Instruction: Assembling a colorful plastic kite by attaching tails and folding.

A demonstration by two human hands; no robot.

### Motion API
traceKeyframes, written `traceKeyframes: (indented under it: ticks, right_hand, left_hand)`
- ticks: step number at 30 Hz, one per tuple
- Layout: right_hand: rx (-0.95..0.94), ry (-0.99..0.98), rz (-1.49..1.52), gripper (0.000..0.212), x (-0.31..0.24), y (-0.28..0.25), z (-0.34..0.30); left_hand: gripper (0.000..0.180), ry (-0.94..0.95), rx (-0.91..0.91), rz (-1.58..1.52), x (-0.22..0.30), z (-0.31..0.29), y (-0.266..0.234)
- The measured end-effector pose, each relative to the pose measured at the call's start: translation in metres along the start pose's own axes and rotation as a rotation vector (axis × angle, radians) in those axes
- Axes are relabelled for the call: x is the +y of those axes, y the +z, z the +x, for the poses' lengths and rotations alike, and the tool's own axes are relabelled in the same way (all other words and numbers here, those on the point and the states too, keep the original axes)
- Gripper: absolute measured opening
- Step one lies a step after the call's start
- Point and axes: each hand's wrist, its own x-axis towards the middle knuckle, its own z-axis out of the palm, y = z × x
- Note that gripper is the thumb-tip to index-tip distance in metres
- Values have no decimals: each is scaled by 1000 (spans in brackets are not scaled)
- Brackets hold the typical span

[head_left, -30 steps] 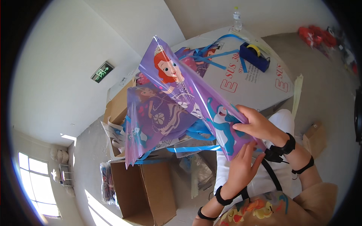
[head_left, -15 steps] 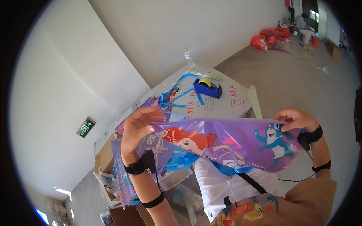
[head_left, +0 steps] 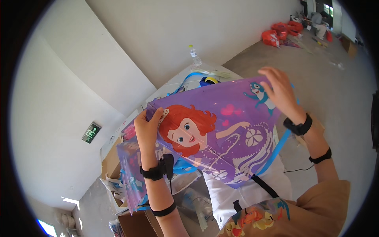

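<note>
I hold a purple plastic kite (head_left: 221, 134) printed with a red-haired cartoon girl, spread flat in front of me. My left hand (head_left: 148, 128) pinches its left corner. My right hand (head_left: 278, 91) grips its upper right edge near a small blue cartoon animal. Blue ribbon tails (head_left: 276, 150) hang from the kite's lower right side. A second purple kite (head_left: 132, 173) droops below my left wrist. Both wrists carry black bands.
A white table (head_left: 173, 85) behind the kite carries a clear water bottle (head_left: 194, 55) and a blue tape dispenser (head_left: 208, 81). Cardboard boxes (head_left: 114, 158) stand at the lower left. Red bags (head_left: 282, 31) lie on the concrete floor far right. A green exit sign (head_left: 90, 132) hangs on the wall.
The kite went from bunched and tilted at my right side to stretched out flat between both hands. My left hand moved to its left corner, my right hand up to its top right edge.
</note>
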Motion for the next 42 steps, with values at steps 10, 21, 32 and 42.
traceKeyframes:
  ticks: [10,21,32,42]
  right_hand:
    - [-174,109,714,26,-181,49,-51]
    - [-127,23,637,10,-146,29,-22]
    - [-92,-133,636,11,-136,16,-24]
    - [-69,-119,577,11,-86,27,-31]
  left_hand:
    - [24,-20,3,-520,6,-19,-27]
    - [29,662,721,442,58,-38,-50]
    - [13,794,-236,688,72,-72,-27]
    - [11,776,-379,704,83,-65,-56]
